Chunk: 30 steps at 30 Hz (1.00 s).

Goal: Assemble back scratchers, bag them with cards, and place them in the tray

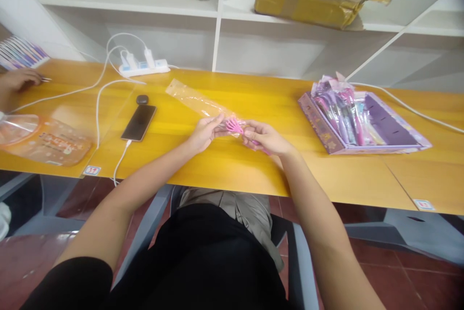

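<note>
A pink item with a fan of thin prongs [234, 125] is held between both hands over the yellow table, partly in a clear plastic sleeve [197, 100]. The sleeve stretches up and to the left from the hands. My left hand [207, 133] pinches the sleeve just left of the prongs. On the right, my right hand [261, 137] is closed round the pink item's lower part, which shows a little below the fingers.
A purple box [391, 124] of wrapped pens stands at the right. Left are a phone [139, 123], black case [142, 100], cables, power strip [147, 67], orange bag [61, 141] and another person's hand [23, 79]. A taped parcel [311, 1] lies on the shelf.
</note>
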Available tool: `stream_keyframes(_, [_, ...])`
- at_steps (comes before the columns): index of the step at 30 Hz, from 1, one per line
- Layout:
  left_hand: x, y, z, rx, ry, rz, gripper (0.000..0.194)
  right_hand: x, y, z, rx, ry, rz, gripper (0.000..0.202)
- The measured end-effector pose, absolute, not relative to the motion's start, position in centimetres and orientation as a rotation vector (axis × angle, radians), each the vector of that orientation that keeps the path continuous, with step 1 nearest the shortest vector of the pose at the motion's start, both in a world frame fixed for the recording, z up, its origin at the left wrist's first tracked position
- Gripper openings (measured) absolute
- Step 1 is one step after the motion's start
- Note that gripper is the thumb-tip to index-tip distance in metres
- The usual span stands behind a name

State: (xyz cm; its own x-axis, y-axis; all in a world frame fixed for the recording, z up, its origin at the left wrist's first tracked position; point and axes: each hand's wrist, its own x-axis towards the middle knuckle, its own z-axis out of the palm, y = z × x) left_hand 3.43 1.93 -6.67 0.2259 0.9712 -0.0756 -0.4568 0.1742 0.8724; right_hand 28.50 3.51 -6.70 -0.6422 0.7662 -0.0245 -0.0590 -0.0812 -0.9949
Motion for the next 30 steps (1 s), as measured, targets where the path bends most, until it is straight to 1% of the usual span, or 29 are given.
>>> stream_keyframes(7, [3.8, 1.6, -7.7, 0.988, 0.708, 1.136, 0.053, 28.1, 3.6, -7.5, -0.782, -1.584, 1.765, 0.057])
stream_keyframes(19, [4.0, 2.0, -8.6, 1.035, 0.738, 1.133, 0.064, 26.1, 2.8, -7.6, -0.778, -1.472, 1.641, 0.054])
stream_keyframes(22, [4.1, 2.1, -8.4, 1.0, 0.757, 1.196, 0.059, 26.6, 2.9, -7.6, -0.833, -1.479, 1.65, 0.058])
stream_keyframes(26, [3.3, 2.8, -7.1, 0.892, 0.824, 1.379, 0.042, 28.0, 3.4, -7.2, -0.912, -1.562, 1.687, 0.062])
stream_keyframes(28, [2.5, 3.3, -6.3, 0.817, 0.854, 1.471, 0.034, 28.5, 3.8, -6.9, -0.896, -1.545, 1.644, 0.058])
stream_keyframes(30, [1.7, 3.9, -5.5, 0.732, 0.886, 1.54, 0.031, 28.7, 4.1, -6.6, -0.862, -1.488, 1.567, 0.052])
